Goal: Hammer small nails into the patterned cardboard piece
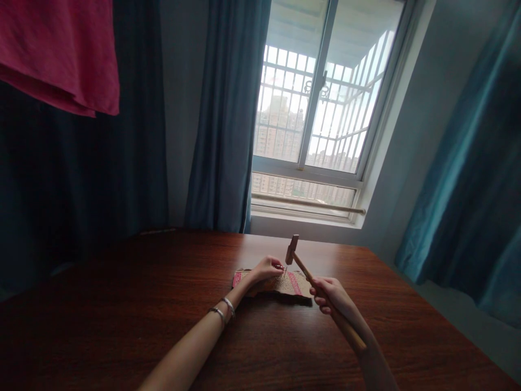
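Observation:
My right hand (pixel 330 294) is wrapped round the wooden handle of a hammer (pixel 306 270), whose metal head is raised toward the far side of the table. Under that head stands a thin nail (pixel 285 271), pinched upright by the fingertips of my left hand (pixel 268 268). Below both lies a flat tan board (pixel 302 283) with pink bands and many small dark dots, its near edge dark and ragged. My left hand and forearm cover part of it. Two bracelets circle my left wrist.
The brown wooden table (pixel 122 304) spreads out on both sides. Behind it are a barred window (pixel 313 98) with a rail, and a blue curtain (pixel 228 119). Another curtain (pixel 459 163) hangs at the right. A pink cloth (pixel 61 54) hangs at upper left.

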Demonstrator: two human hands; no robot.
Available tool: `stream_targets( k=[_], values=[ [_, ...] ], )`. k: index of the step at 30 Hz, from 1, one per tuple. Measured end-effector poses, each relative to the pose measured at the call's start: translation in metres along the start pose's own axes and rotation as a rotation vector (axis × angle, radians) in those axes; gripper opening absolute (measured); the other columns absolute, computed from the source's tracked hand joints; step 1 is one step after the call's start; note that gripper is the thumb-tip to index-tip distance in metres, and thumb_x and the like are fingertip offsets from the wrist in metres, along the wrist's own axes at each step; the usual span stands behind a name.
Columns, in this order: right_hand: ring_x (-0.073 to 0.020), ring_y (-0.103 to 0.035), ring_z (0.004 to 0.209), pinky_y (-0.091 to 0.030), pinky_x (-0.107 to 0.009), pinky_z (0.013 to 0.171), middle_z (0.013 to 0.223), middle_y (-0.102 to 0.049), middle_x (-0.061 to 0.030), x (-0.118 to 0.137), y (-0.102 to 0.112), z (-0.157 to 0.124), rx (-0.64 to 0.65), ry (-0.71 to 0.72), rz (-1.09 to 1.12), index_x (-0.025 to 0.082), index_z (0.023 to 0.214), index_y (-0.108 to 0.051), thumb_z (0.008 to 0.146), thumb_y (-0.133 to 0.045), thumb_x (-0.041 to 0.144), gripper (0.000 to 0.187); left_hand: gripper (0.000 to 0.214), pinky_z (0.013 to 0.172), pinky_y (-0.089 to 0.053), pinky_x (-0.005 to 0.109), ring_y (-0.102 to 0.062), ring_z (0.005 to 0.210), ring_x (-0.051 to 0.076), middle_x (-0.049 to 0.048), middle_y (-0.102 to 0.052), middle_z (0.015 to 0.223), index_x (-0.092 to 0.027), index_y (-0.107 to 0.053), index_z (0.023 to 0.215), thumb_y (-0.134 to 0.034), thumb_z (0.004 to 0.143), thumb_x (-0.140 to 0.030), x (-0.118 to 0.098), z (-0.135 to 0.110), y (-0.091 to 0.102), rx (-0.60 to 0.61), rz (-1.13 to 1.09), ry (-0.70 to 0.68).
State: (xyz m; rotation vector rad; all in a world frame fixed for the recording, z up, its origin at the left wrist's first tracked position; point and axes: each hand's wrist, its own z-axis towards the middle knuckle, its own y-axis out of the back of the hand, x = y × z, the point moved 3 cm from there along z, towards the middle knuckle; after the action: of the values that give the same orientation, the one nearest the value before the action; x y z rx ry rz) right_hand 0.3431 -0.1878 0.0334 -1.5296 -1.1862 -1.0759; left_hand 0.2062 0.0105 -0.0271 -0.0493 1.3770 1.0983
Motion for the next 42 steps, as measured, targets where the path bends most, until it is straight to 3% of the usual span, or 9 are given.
stream_targets(
  k=[16,42],
  values=[
    [-0.0024,-0.037,0.036,-0.023,-0.015,0.028,0.061,-0.051,0.0029,0.001,0.001,-0.003,0.056,0.007,0.006,0.016,0.075,-0.049,0.065,-0.064,0.041,0.031,0.026,0.052,-0.033,0.019,-0.05,0.059,0.012,0.0009,-0.061,0.063,-0.008,-0.07,0.074,-0.057,0.064,-0.029,0.005,0.0,-0.003,-0.066,0.035,0.013],
    [-0.0028,-0.038,0.036,-0.022,-0.015,0.029,0.06,-0.051,0.0034,-0.002,-0.003,0.0,0.054,0.019,0.01,0.016,0.076,-0.049,0.066,-0.063,0.041,0.03,0.027,0.052,-0.032,0.019,-0.049,0.058,0.011,0.0007,-0.061,0.063,-0.008,-0.069,0.074,-0.057,0.064,-0.03,-0.003,-0.004,-0.002,-0.037,0.064,0.02]
  ],
)
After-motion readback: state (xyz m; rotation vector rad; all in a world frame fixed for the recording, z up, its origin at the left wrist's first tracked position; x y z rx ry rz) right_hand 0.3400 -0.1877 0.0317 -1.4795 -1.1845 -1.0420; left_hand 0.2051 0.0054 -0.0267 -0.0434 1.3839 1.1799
